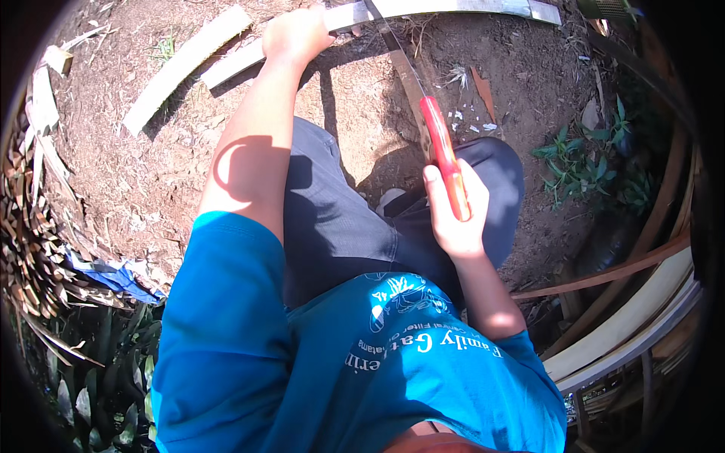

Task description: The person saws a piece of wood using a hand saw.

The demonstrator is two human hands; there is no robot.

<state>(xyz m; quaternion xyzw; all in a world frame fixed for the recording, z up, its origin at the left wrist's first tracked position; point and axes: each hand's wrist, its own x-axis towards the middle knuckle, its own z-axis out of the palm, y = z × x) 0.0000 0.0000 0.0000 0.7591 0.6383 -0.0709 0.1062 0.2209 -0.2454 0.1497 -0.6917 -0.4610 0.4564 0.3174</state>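
Observation:
My left hand point(296, 36) is closed on a long pale wooden strip point(445, 7), which lies across the ground at the top of the view. In my right hand point(458, 208) is the red handle of a saw point(436, 124), the fingers wrapped round it and the thumb along its side. Its long thin blade points up and away, crossing the strip to the right of my left hand. Teeth cannot be made out, and the blade's tip runs out of view. Beside the handle is a narrow brown piece point(408, 79), partly behind the saw.
Another pale board point(187, 68) lies on the bare soil to the left. Small white chips point(468, 121) are scattered near my right knee. A large stack of cut wood point(30, 257) stands at the left edge, leafy plants point(578, 162) and long curved planks point(627, 321) at the right.

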